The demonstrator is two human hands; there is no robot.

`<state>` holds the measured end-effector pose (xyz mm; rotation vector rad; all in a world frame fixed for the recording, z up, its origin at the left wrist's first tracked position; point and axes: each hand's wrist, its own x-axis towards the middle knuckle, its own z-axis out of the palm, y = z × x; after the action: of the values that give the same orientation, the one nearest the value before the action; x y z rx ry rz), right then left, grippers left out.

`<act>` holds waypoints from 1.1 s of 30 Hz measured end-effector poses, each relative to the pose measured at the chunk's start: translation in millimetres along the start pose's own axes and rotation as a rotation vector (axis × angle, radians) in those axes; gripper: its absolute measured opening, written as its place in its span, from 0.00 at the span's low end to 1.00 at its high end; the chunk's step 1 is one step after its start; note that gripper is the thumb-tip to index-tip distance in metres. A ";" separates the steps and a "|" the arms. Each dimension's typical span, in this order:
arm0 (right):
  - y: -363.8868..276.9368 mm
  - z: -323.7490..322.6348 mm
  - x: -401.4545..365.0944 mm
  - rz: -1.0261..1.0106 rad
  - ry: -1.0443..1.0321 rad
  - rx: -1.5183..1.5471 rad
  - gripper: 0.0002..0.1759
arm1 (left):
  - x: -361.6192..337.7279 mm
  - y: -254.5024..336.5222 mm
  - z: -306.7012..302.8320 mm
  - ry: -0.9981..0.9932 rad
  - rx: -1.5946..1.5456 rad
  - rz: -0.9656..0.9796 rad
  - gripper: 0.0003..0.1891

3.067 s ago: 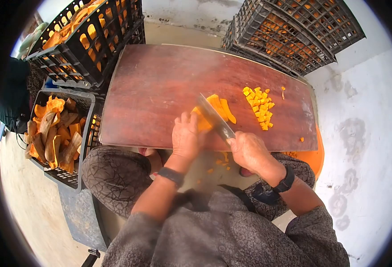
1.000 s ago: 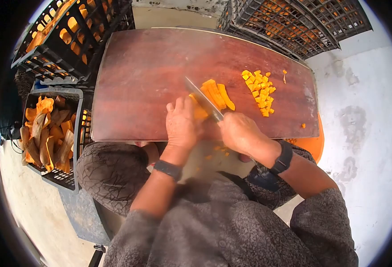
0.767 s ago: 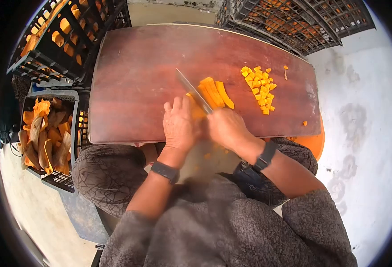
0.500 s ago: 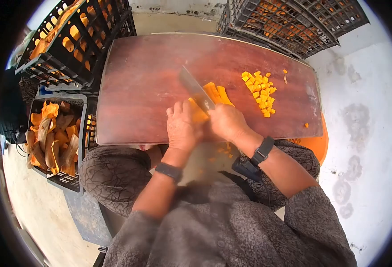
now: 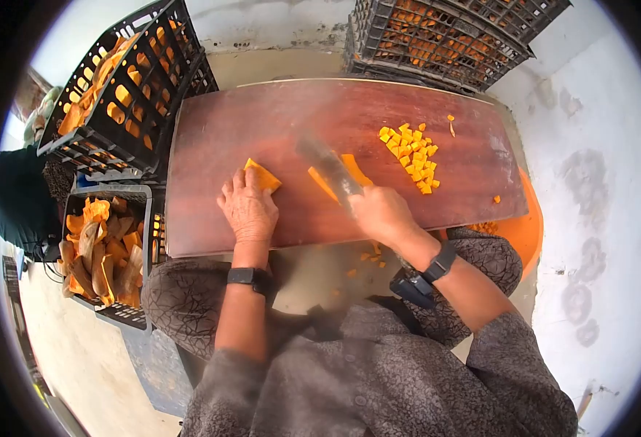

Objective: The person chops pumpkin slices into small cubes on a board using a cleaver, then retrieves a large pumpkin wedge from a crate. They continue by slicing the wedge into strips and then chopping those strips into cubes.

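Observation:
My left hand [image 5: 249, 213] rests on the board at the left, its fingers closed over an orange pumpkin piece [image 5: 265, 177] that shows beyond the fingertips. In my right hand [image 5: 386, 213] is the handle of a knife with a broad blade [image 5: 333, 169], slightly blurred and slanting to the upper left. Cut pumpkin strips [image 5: 357, 170] lie on both sides of the blade, partly hidden by it. To their right, a pile of pumpkin cubes [image 5: 413, 154] sits on the reddish wooden board [image 5: 211, 167].
Black crates [image 5: 127, 102] of orange pieces stand at the left, with a grey crate [image 5: 149, 218] of peelings below them. More stacked crates [image 5: 444, 44] rise at the back right. An orange tub [image 5: 530, 226] shows beneath the board's right end, beside a white wall [image 5: 611, 218].
My left hand has moved left, away from the knife, with a pumpkin piece under its fingers. The knife has shifted slightly right and down, beside the strips. The view has tilted a little.

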<state>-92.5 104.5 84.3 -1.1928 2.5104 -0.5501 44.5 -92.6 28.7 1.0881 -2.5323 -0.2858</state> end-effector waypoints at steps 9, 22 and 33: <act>38.1 -43.7 -32.6 0.194 0.204 0.016 0.20 | 4.0 43.1 -1.6 -0.030 -0.251 0.524 0.29; 63.9 -30.4 -46.0 0.322 0.125 0.066 0.19 | 12.6 99.5 26.9 -0.291 -0.105 0.765 0.40; 59.3 -27.2 -45.5 0.304 0.124 0.019 0.18 | 5.5 51.2 28.6 -0.027 -0.001 0.541 0.27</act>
<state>-116.3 180.4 85.7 -0.7689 2.7147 -0.5809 -4.2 -60.6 20.5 0.3659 -2.7250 -0.1510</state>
